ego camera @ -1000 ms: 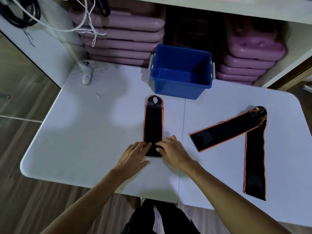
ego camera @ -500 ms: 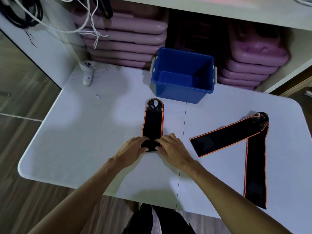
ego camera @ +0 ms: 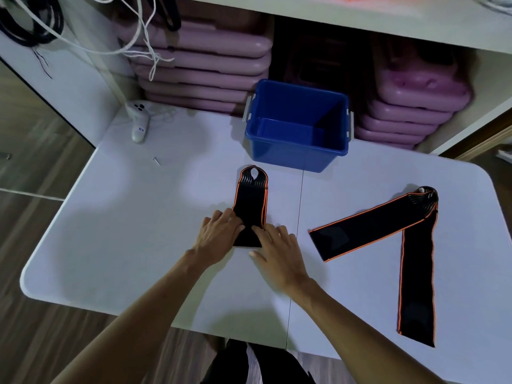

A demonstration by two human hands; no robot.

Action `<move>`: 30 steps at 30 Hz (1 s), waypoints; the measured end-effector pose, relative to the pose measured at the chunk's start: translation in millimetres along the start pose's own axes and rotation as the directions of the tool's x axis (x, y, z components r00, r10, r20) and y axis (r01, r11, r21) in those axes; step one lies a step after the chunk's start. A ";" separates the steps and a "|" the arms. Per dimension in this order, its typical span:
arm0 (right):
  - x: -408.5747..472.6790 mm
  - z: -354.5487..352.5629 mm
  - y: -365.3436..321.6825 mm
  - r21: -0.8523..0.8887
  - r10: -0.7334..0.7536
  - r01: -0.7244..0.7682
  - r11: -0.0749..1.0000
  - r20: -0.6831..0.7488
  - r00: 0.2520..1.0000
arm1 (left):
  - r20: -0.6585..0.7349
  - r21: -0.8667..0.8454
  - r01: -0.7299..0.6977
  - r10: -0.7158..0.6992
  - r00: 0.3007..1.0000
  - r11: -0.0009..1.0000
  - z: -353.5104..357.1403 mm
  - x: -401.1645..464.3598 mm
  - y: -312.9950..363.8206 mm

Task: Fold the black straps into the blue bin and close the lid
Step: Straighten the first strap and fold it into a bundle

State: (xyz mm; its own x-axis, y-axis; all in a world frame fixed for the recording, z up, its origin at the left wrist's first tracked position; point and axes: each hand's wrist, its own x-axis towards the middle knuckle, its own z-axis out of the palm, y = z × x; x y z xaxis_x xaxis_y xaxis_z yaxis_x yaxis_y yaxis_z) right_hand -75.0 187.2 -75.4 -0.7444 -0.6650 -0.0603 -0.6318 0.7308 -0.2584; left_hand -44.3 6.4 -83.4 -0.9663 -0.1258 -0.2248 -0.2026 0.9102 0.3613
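Observation:
A black strap with orange edging (ego camera: pixel 250 195) lies folded on the white table (ego camera: pixel 155 245), its looped end pointing at the blue bin (ego camera: pixel 296 156). My left hand (ego camera: pixel 219 235) rests on the strap's near left side, fingers laid over it. My right hand (ego camera: pixel 277 252) presses the near right corner with straight fingers. A second, longer strap (ego camera: pixel 371 225) lies bent in a V to the right, untouched. The bin stands open at the table's back; inside it I see only its blue floor. No lid is in view.
Stacks of purple cases (ego camera: pixel 202 67) fill the shelf behind the bin. A white controller (ego camera: pixel 140 120) and a small screw (ego camera: pixel 156 161) lie at the back left. White and black cables (ego camera: pixel 91 48) hang at the upper left.
Both hands lifted the strap's near end, rolled it forward, and now press it flat. The strap looks shorter than before.

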 end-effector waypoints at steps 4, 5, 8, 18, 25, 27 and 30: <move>0.0 7.5 -1.2 -0.117 0.056 -0.053 0.992 0.022 0.998 | -0.094 -0.059 -0.015 0.009 0.996 0.998 3.4 2.9 5.6; 2.6 8.5 -2.0 -0.133 0.070 -0.067 0.989 0.019 0.997 | -0.072 -0.065 -0.042 0.037 0.997 0.997 0.7 6.1 4.2; 6.7 9.7 -5.1 -0.156 0.092 -0.087 0.984 0.030 0.995 | -0.055 -0.097 -0.139 0.134 0.989 0.986 -12.5 22.7 -4.6; 5.0 13.0 -10.3 -0.179 0.102 -0.095 0.979 0.034 0.994 | 0.163 0.273 -0.268 0.230 0.959 0.924 12.2 79.4 6.7; 6.6 8.6 -8.9 -0.220 0.069 -0.066 0.973 0.007 0.998 | -0.060 0.218 -0.289 0.308 0.949 0.932 -8.3 81.2 13.8; 6.0 8.1 -9.7 -0.216 0.064 -0.060 0.975 0.012 0.998 | -0.096 0.204 -0.313 0.337 0.937 0.928 -17.0 86.9 14.3; 5.3 9.5 -9.8 -0.200 0.066 -0.061 0.978 0.021 0.998 | 0.084 0.239 -0.316 0.305 0.949 0.918 -21.3 95.7 14.9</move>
State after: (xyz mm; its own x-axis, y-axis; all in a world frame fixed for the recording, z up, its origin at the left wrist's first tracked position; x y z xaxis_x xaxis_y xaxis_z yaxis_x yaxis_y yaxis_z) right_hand -70.7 175.0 -82.4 -0.7799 -0.6184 -0.0970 -0.6160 0.7857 -0.0567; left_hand -143.2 -0.5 -80.2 -0.9651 0.1915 -0.1787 0.1579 0.9698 0.1861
